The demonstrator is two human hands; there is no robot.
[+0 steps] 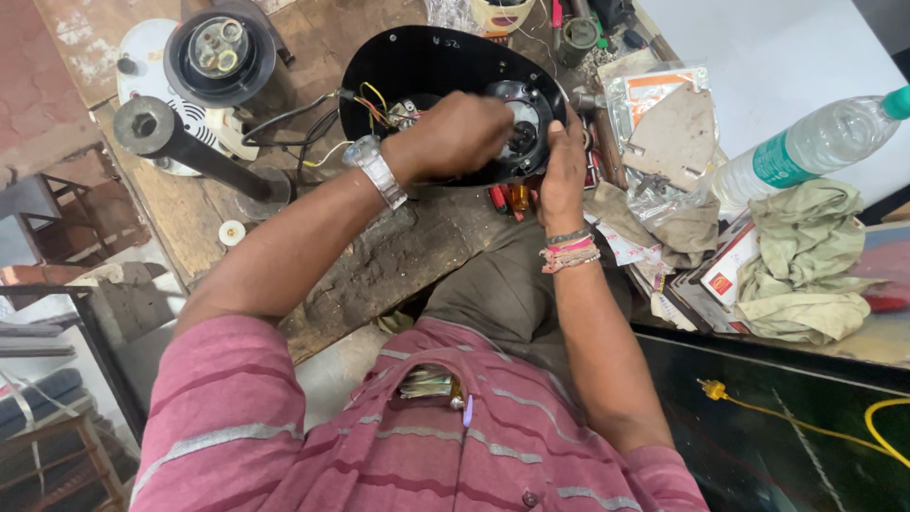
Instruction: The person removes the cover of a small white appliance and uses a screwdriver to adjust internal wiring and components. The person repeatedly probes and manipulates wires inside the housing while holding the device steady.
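Left hand [460, 136]: positioned over the open underside of the black oval housing [417, 62], at roughly 12 o'clock from the person's chest. The fingers are curled inward, close to a fist, and bear down at the round motor mount [527, 114] in the housing's right half. Whatever lies between the fingertips is hidden by the hand; whether they grip a part cannot be determined. A metal wristwatch [376, 168] sits on this wrist.

Right hand [564, 171]: placed at the 4 o'clock edge of the housing, palm against the rim, fingers partly bent and wrapped upward over the edge beside the motor mount. It braces the housing and holds nothing else. Coloured thread bands [570, 252] circle this wrist.

Housing: rests on the worn wooden bench [379, 265], tilted toward the person. Coloured wires [372, 102] run across its interior at 9 o'clock of the left hand.

Surroundings: a black pole on a round base [190, 147] at 9 o'clock; a clear plastic bottle [806, 147] and a crumpled cloth [806, 265] at 3 o'clock.
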